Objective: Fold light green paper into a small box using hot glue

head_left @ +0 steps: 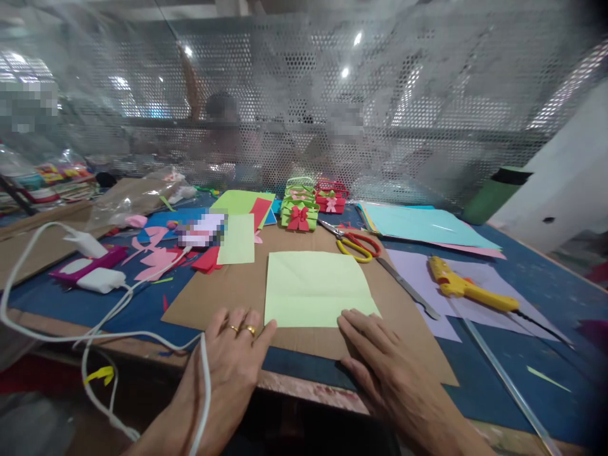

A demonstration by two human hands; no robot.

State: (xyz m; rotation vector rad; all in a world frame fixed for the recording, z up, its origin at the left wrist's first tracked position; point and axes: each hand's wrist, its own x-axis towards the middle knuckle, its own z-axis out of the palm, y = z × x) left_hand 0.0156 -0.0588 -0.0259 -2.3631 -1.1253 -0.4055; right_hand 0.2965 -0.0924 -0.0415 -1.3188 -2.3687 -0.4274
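Note:
A folded light green sheet of paper (314,288) lies on a brown cardboard mat (223,291) in front of me. My left hand (235,354), with rings on two fingers, rests flat at the sheet's near left corner, fingers spread. My right hand (380,358) lies flat at the near right corner, fingertips touching the paper's edge. Neither hand grips anything.
Red and yellow scissors (356,246), a metal ruler (408,288) and a yellow glue gun (463,286) lie to the right. Small paper baskets with bows (300,212) stand behind. Coloured paper scraps, white chargers (99,278) and cables crowd the left. A perforated screen closes the back.

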